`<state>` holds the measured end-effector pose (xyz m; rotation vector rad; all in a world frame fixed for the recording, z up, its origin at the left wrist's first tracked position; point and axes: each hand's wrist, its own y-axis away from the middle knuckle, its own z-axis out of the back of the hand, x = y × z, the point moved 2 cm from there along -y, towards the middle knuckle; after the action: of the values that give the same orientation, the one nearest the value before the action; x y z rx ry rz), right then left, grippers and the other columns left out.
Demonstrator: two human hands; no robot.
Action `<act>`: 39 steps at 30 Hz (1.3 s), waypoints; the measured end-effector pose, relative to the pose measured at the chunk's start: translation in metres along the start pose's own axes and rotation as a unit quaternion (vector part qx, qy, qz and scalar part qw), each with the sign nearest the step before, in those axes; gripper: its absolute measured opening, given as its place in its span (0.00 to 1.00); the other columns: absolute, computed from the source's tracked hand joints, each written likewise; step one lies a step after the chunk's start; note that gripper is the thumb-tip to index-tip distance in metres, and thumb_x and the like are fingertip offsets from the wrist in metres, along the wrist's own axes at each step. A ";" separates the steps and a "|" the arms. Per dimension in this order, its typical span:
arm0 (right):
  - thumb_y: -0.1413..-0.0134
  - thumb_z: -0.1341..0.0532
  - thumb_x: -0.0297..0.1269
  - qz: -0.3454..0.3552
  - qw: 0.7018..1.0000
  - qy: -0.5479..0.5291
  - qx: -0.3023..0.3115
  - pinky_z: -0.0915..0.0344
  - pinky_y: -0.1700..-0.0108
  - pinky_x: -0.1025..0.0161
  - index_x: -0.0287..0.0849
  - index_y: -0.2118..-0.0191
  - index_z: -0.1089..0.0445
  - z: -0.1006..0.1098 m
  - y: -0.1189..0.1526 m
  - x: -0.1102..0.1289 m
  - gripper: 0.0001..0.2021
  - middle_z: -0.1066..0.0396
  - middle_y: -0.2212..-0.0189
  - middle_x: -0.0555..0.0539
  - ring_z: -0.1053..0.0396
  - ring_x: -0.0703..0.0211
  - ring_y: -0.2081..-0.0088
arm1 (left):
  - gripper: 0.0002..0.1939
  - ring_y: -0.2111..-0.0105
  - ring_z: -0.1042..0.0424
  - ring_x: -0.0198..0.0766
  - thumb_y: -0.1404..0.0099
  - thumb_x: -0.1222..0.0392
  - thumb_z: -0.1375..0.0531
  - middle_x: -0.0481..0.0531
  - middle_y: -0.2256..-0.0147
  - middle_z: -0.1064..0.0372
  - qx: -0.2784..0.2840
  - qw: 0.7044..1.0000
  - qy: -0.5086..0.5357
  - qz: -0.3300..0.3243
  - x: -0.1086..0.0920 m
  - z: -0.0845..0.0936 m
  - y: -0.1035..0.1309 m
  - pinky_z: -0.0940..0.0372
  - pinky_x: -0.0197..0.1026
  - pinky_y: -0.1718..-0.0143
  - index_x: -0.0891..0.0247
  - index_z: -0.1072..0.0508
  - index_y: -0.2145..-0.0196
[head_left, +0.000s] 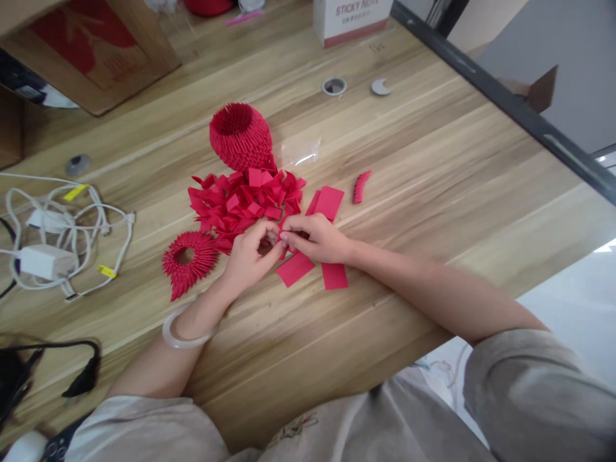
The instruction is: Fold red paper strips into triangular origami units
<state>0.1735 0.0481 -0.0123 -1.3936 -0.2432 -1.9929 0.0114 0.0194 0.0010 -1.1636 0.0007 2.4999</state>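
1. At the left of the frame, a tangle of white cables [129,234] with yellow tags lies around a white adapter [47,262]; a black plug [83,380] sits below, toward the lower left.
2. A cardboard box [153,61] with a red print stands in the upper left.
3. Left of centre, a red ring of folded paper [205,253] lies on the wood-grain table [414,192], its pointed end toward the bottom of the frame.
4. Above centre, a round red vessel of folded paper [248,142] shows its dark opening; just below it spreads a heap of folded red pieces [245,196].
5. At the centre, the left hand [248,255], with a pale bangle [185,342] near its wrist, has its fingers curled, thumb and forefinger nearly closed on a small red paper piece [282,232].
6. That piece is between both hands, partly hidden by the fingers.
7. The right hand [318,236] meets it from the other side, thumb and forefinger pinched on the same piece, the other fingers bent under.
8. Flat red slips [335,277] lie around and partly beneath the right hand.
9. Right of centre, a short curved red strip [360,187] lies apart; a sticky note box [353,19] stands at the top edge.
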 end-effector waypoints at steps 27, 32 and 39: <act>0.42 0.47 0.35 0.002 1.000 0.016 -0.004 0.48 0.71 0.71 0.36 0.72 0.35 -0.001 -0.001 0.000 0.10 0.37 0.79 0.52 0.43 0.70 0.77 | 0.05 0.74 0.32 0.30 0.38 0.60 0.42 0.47 0.73 0.31 -0.008 1.000 -0.011 0.001 -0.001 0.001 0.001 0.37 0.31 0.71 0.64 0.33 0.66; 0.42 0.46 0.35 0.005 1.000 0.015 -0.008 0.48 0.71 0.71 0.36 0.73 0.36 0.000 -0.001 0.001 0.10 0.40 0.80 0.53 0.44 0.71 0.77 | 0.05 0.74 0.32 0.30 0.39 0.60 0.41 0.48 0.72 0.31 -0.008 1.000 -0.009 0.000 0.000 0.000 0.001 0.36 0.31 0.71 0.64 0.33 0.65; 0.42 0.47 0.35 -0.004 1.000 0.018 -0.009 0.48 0.71 0.70 0.36 0.72 0.35 -0.001 -0.001 0.001 0.10 0.37 0.79 0.52 0.42 0.70 0.77 | 0.05 0.74 0.31 0.31 0.39 0.60 0.42 0.48 0.73 0.30 -0.004 1.000 -0.012 0.007 -0.003 0.001 0.000 0.36 0.32 0.71 0.64 0.33 0.66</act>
<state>0.1717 0.0478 -0.0122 -1.3673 -0.2165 -2.0302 0.0120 0.0187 0.0039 -1.1403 -0.0072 2.5292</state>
